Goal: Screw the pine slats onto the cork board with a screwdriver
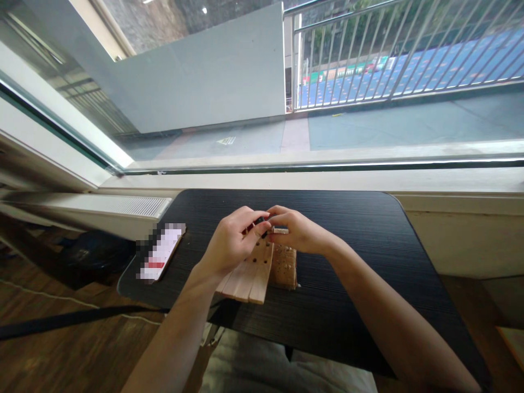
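One dark piece (259, 221) sits between the hands (237, 236) (295, 229), near wooden slats (250, 277).

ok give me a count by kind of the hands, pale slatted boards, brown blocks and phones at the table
hands: 2 (left hand, right hand)
pale slatted board: 1
brown block: 1
phone, partly pixelated: 1
total: 5

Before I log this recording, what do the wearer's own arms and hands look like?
Both the left hand and the right hand are ungloved, with slender fingers. The left forearm and right forearm are bare, with no sleeve in view. No watch or bracelet shows at either wrist; some fingers are partly hidden, so rings can't be ruled out.
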Demonstrator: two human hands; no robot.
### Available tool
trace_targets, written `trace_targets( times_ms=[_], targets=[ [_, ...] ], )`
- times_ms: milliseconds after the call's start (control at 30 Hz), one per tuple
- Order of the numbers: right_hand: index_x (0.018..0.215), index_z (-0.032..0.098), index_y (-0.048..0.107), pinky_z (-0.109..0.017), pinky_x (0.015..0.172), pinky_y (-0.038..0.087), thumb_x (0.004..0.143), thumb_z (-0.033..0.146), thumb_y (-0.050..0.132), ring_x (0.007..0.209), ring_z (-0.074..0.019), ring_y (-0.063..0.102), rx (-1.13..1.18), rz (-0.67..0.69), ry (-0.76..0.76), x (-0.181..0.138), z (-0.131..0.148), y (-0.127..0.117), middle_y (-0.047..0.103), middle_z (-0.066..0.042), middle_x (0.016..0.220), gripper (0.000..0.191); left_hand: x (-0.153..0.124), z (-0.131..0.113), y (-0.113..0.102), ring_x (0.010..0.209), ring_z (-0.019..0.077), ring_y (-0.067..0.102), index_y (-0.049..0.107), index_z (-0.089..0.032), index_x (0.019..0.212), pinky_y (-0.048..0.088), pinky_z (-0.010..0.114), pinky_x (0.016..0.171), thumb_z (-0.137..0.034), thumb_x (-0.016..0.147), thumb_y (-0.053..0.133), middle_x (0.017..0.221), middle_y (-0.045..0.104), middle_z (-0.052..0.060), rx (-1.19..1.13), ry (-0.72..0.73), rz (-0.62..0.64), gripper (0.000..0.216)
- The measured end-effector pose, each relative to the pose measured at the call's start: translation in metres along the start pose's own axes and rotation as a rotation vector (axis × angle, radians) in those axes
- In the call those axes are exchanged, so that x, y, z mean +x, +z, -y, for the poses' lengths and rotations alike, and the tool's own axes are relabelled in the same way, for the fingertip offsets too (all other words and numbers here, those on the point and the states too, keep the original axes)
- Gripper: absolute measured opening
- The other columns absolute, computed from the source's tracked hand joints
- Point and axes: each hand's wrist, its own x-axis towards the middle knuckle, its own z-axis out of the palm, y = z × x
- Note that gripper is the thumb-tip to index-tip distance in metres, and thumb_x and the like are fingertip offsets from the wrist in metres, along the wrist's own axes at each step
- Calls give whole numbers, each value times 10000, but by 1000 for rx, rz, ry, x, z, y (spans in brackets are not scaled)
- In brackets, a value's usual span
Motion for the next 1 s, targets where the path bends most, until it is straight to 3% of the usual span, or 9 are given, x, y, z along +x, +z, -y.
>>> trace_targets(
  times_ms=[267, 367, 500, 667, 1000],
  targets=[
    [844, 173, 664, -344, 828, 501, 779, 152, 683, 909, -187, 595, -14, -56, 22, 0, -1, 7, 622, -63, 995, 71, -2, -1, 2, 842, 168, 648, 651, -147, 1226, 527, 290, 752, -287, 984, 501, 933, 704, 74, 0, 16, -18, 317],
    [836, 166, 662, -348, 829, 500, 787, 163, 683, 912, -191, 598, -51, -59, 14, 0, 2, 7, 625, -76, 1004, 54, -3, -2, 2, 775, 149, 636, 631, -150, 1249, 522, 268, 699, -285, 969, 528, 934, 709, 66, 23, 1, -30, 328],
    [847, 158, 667, -362, 835, 496, 798, 158, 674, 916, -200, 598, -122, -69, -14, -1, 7, 6, 618, -87, 995, 50, -6, -1, 3, 640, 109, 596, 646, -174, 1121, 490, 221, 595, -308, 904, 639, 828, 689, 10, 15, -85, -101, 256],
    [840, 159, 660, -363, 835, 486, 818, 188, 680, 924, -201, 588, -183, -63, -24, -2, 9, 4, 609, -87, 994, 41, -7, -3, 2, 627, 98, 577, 637, -186, 927, 484, 220, 603, -324, 841, 726, 776, 645, -20, 50, -101, -198, 185],
    [856, 146, 673, -348, 790, 479, 825, 197, 703, 891, -198, 573, -312, -57, -3, -2, 15, 4, 613, -86, 959, 67, -3, -12, -1, 616, 93, 575, 649, -158, 842, 465, 219, 589, -250, 861, 698, 753, 651, -12, 91, -98, -172, 106]
  ],
)
